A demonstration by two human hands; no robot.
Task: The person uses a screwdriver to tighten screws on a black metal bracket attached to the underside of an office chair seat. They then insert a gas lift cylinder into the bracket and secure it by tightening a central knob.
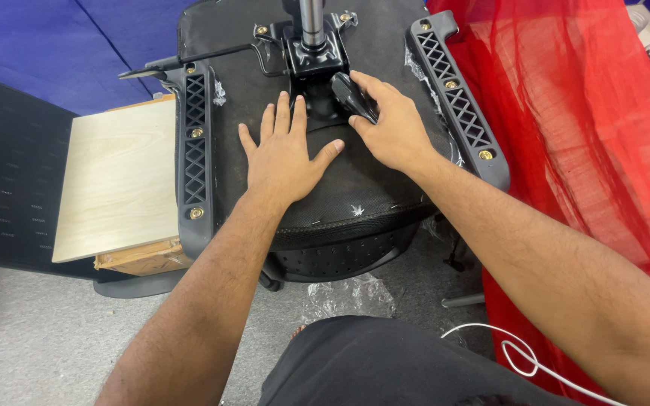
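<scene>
An upturned black office chair seat lies in front of me, its underside facing up. My left hand rests flat on the seat bottom with fingers spread, holding nothing. My right hand grips a black knob-like handle beside the central metal mechanism plate, from which a shiny gas-lift column rises. Two black lattice armrest brackets with brass bolts run along the seat's sides, the left bracket and the right bracket.
A pale wooden board lies on a cardboard box to the left, next to a black mesh chair back. Red netted fabric hangs at right. A white cable and crumpled clear plastic lie on the grey floor.
</scene>
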